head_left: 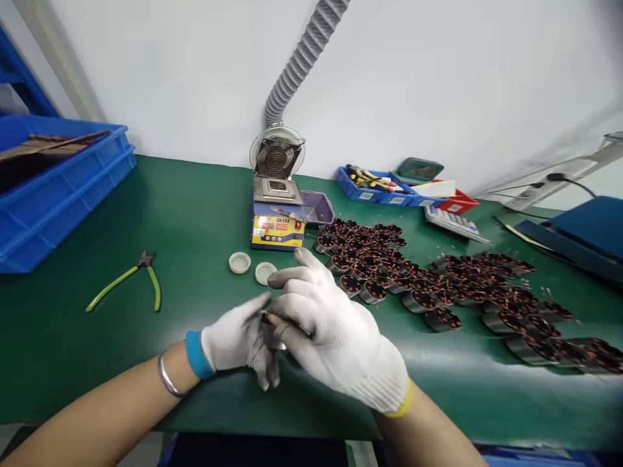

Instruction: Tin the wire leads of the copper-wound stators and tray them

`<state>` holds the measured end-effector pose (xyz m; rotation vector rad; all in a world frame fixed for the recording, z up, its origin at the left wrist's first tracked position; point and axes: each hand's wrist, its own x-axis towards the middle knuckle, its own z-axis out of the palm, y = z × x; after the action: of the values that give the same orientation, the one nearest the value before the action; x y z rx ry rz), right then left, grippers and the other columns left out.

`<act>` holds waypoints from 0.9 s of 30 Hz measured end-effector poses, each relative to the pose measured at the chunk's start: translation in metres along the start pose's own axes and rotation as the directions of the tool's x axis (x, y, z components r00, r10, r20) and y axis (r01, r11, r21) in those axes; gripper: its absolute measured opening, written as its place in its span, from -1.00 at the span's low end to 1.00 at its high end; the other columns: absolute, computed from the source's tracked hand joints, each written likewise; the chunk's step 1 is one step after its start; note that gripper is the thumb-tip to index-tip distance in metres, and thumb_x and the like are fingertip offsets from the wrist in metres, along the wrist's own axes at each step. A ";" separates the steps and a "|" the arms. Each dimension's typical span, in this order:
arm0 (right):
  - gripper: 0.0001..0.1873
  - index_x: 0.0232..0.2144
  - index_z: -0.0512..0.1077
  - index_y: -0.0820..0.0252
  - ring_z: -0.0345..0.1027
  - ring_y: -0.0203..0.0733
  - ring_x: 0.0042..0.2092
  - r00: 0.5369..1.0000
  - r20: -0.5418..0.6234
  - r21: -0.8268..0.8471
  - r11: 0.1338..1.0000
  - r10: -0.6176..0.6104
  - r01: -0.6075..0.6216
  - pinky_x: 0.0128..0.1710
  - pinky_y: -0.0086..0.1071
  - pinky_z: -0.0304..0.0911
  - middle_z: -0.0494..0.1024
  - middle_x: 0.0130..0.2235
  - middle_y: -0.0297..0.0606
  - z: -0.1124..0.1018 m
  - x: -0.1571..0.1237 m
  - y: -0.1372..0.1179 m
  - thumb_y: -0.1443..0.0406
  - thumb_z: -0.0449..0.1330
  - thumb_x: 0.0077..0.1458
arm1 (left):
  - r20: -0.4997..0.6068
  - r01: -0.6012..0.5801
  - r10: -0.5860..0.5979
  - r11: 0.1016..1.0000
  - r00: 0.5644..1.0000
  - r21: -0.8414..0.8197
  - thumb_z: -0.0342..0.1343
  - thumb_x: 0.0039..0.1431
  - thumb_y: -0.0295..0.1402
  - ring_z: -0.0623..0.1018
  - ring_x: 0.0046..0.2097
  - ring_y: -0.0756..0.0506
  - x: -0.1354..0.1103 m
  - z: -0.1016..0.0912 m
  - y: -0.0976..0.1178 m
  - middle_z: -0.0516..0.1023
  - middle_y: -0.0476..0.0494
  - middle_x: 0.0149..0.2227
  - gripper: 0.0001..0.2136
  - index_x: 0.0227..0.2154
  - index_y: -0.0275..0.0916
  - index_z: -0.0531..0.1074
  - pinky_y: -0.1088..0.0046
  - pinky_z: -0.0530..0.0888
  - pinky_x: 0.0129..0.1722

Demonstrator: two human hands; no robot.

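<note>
My left hand (236, 337), in a white glove with a blue cuff and dark-smudged fingers, is closed around a small dark part with a silvery edge (281, 346). My right hand (338, 334), gloved in white with a yellow cuff, reaches over it from the right. Its thumb and forefinger pinch at the same part, while the other fingers stretch loosely away. Gloves cover most of the part, so its kind cannot be made out. Two small round white dishes (239, 263) lie just beyond the hands, in front of a blue-and-yellow solder pot (277, 224).
Many copper-wound motor stators (372, 292) spread across the right side of the green table (195, 214). Green-handled cutting pliers (146, 261) lie at left, near a blue crate (73, 194). At the back are small blue bins (360, 191), a calculator (455, 224) and a grey hose (302, 61).
</note>
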<state>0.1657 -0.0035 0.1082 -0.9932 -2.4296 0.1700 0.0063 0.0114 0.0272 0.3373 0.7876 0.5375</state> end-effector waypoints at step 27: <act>-0.86 -0.48 0.50 0.19 0.35 0.00 0.10 0.756 0.409 0.708 0.346 0.511 -0.616 0.06 -0.21 0.24 0.55 -0.37 -0.24 0.026 -0.039 0.038 0.23 0.24 -0.01 | 0.358 -0.311 0.082 0.695 0.930 0.648 0.20 0.03 0.05 0.33 -0.37 -0.03 -0.001 -0.009 -0.011 0.39 -0.07 -0.41 -0.55 -0.37 -0.32 0.45 0.46 0.33 -0.33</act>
<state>0.1995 -0.0009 0.0587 -1.2937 -1.5699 1.5057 0.0026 0.0031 0.0165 1.2065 0.6265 0.3524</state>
